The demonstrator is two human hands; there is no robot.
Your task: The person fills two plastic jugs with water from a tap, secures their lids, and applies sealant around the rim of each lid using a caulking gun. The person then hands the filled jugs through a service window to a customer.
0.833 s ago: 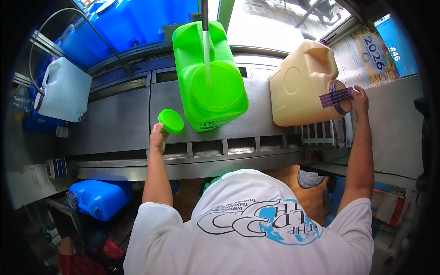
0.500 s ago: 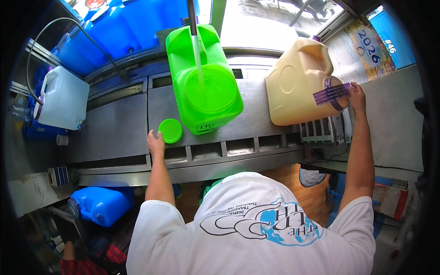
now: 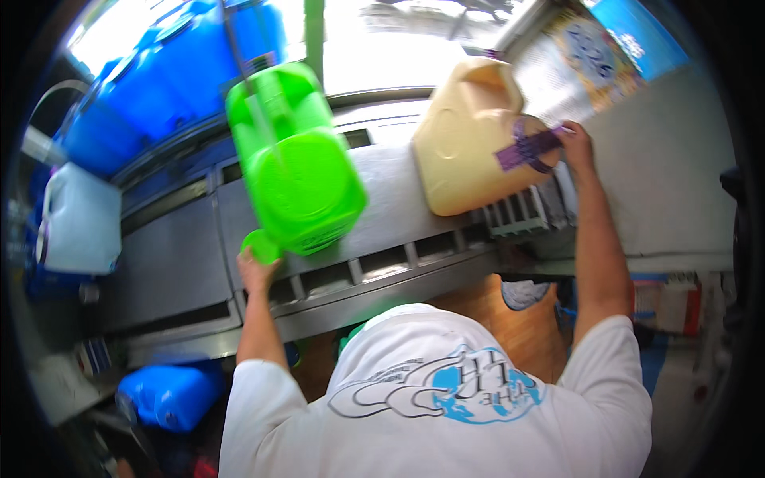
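Observation:
My left hand (image 3: 257, 273) grips a round green lid (image 3: 260, 245) at the near left corner of a bright green jug (image 3: 299, 179). A stream of water (image 3: 267, 127) runs from a pipe into the jug's wide round opening. On the right, a cream-coloured jug (image 3: 454, 143) stands on the metal counter. Its round cap (image 3: 542, 135) faces right, with a purple printed strip (image 3: 518, 153) across it. My right hand (image 3: 578, 147) pinches the strip's right end at the cap's edge; its fingertips are slightly blurred.
The metal counter (image 3: 159, 247) has slots along its front edge. A pale blue jug (image 3: 84, 223) stands at far left, large blue containers (image 3: 171, 80) behind. Below the counter lies a blue jug (image 3: 171, 394). A slatted rack (image 3: 518, 213) sits beneath the cream jug's right side.
My left hand has closed on the green lid and tilted it up off the counter. My right hand stays at the strip's end. The whole view has shifted and turned slightly.

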